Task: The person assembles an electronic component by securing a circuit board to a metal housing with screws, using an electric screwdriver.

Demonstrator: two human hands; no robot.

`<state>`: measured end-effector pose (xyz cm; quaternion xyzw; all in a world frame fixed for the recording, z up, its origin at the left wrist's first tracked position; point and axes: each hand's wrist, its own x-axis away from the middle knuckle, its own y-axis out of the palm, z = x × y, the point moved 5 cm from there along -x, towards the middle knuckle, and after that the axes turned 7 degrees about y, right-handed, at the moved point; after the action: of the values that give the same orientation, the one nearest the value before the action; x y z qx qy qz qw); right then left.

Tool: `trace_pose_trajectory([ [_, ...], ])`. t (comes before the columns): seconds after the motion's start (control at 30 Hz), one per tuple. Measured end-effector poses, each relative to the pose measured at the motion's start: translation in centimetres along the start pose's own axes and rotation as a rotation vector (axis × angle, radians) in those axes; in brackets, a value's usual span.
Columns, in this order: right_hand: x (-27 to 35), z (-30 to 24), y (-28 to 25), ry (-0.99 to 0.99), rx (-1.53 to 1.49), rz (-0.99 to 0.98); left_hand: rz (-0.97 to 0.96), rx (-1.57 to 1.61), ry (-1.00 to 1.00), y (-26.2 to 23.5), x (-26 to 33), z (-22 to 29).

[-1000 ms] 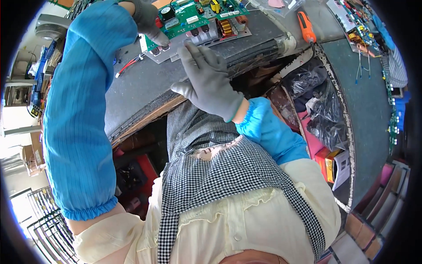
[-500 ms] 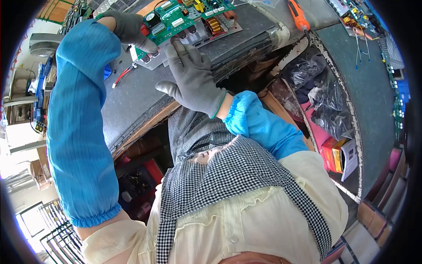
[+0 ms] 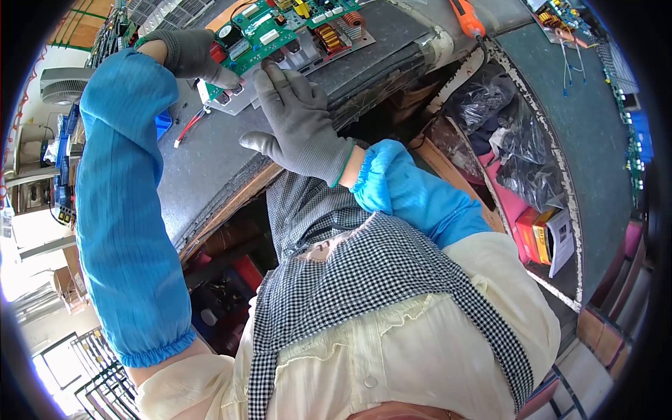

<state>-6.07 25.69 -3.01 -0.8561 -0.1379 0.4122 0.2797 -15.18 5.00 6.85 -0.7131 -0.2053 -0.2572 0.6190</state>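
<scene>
A green circuit board full of parts lies on the bench at the top of the view, a grey metal plate along its near side. My left hand, in a grey glove, is closed on the board's left end, thumb on the near corner and the other fingers partly hidden. My right hand, also gloved, has its fingers stretched out flat, with the tips against the plate's near edge. Its thumb points away to the left. A red and white wire lead hangs from the board's left corner.
An orange-handled tool lies at the far right of the dark bench top. Black plastic bags and boxes fill an open compartment on the right. Another circuit board sits beyond it. A grey fan stands at far left.
The whole view has shifted slightly, so bench and board appear a little up and to the left. Both hands keep nearly the same places on the board and plate.
</scene>
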Motion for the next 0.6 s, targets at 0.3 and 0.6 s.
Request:
trace_pose_trajectory([
  [0.3, 0.0, 0.1, 0.1, 0.004, -0.011, -0.02, 0.129, -0.021, 0.141, 0.1, 0.5, 0.1],
  [0.6, -0.1, 0.3, 0.0, 0.009, -0.023, -0.046, 0.009, 0.058, -0.042, -0.7, 1.1, 1.3],
])
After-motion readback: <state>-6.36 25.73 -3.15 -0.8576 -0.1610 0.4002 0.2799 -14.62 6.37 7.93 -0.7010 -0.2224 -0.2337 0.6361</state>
